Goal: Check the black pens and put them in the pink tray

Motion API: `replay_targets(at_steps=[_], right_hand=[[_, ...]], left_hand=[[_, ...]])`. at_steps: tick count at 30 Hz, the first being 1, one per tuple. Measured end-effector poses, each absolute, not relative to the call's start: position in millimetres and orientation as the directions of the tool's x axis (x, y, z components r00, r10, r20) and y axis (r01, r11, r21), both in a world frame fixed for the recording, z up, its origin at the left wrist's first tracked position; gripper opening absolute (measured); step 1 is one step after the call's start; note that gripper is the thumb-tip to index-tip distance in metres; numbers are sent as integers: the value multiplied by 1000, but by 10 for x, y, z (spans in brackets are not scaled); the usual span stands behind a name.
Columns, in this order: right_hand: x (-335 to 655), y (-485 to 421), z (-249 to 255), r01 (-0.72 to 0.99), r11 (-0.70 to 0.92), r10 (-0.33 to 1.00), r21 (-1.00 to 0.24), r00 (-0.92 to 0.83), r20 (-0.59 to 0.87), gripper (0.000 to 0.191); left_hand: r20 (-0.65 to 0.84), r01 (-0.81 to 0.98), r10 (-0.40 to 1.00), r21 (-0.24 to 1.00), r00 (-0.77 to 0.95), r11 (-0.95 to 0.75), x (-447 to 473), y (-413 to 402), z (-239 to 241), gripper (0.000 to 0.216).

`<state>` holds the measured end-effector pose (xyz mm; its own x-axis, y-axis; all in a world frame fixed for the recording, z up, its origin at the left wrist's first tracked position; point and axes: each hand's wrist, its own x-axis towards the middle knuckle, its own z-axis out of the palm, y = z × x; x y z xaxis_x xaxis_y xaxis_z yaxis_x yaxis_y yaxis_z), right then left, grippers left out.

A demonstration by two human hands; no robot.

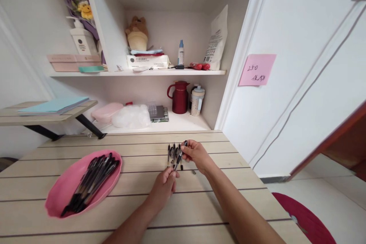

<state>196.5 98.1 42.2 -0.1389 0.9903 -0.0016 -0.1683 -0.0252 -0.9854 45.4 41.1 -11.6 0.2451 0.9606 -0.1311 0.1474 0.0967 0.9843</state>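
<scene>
A pen [179,158] with a black end and a clear-looking barrel slants between my two hands over the table. My left hand [165,183] pinches its lower end, while the fingers of my right hand [196,154] are closed around its black upper end. Right behind the pen, several slim black and clear pen parts [172,151] lie in a row, partly hidden by my hands. A small greyish piece [193,172] rests on the slats below my right wrist. To the left, a pink scalloped tray [54,194] holds a pile of black pens [95,179].
The slatted table [137,221] backs onto a white shelf [200,122] with a red jug [180,98], a speckled cup [197,101] and a plastic bag [131,116]. A small raised stand [85,106] bearing blue paper [54,105] stands at the back left.
</scene>
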Motion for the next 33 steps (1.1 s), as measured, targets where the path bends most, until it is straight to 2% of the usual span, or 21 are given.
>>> replay_targets(at_steps=[6,17,25,27,29,31,33], right_hand=[[1856,893,398,-113,-107,960,-988,-269,-73,25],[1796,862,381,-21,-83,962,-996,-263,-75,14],[1866,858,436,-33,-91,960,-995,-270,-79,23],[1933,858,494,-46,-67,975,-997,-216,-56,28],[2013,863,551,-45,-51,986,-998,-162,-43,30],[2093,875,593,-13,-56,988,-998,-147,-53,30],[2166,893,616,22,-53,991,-998,-119,-55,30]], left_hand=[[-110,124,964,989,241,82,456,406,-115,30],[-76,118,977,992,201,53,470,353,-41,27],[-91,128,971,990,221,63,479,326,50,31],[-22,203,981,979,193,-18,433,361,131,28],[107,361,985,921,137,-150,308,427,287,23],[234,595,970,771,69,-228,67,498,523,16],[249,782,968,598,28,-176,-294,539,799,17]])
